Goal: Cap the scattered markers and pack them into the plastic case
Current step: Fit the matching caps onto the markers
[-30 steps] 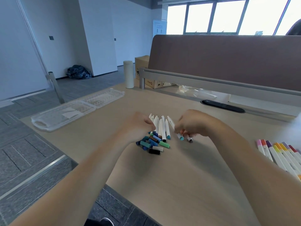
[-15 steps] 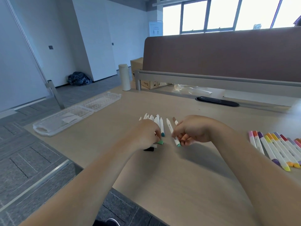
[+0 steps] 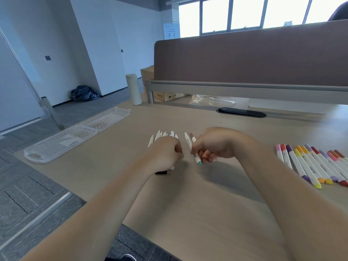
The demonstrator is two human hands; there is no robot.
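Observation:
My right hand [image 3: 214, 146] pinches a white marker [image 3: 192, 147] with a teal cap at its near end; a second, brown-tipped marker lies against it. My left hand [image 3: 165, 153] is curled over the pile of loose caps, hiding most of them; whether it holds one I cannot tell. A black cap [image 3: 161, 172] shows under its wrist. Several white uncapped markers [image 3: 160, 135] fan out beyond its knuckles. The clear plastic case [image 3: 62, 140] lies open at the far left of the desk. Several capped markers [image 3: 310, 162] lie in a row at the right.
A white cylindrical bottle [image 3: 133, 89] stands at the desk's far edge beside a cardboard box [image 3: 150, 80]. A brown divider panel [image 3: 254, 59] runs along the back, with a black cable grommet [image 3: 241, 112] below it. The desk's left edge [image 3: 79, 193] drops to grey carpet.
My left hand has closed down over the cap pile, covering it. My right hand lifted the teal-capped marker a little and drew it toward me.

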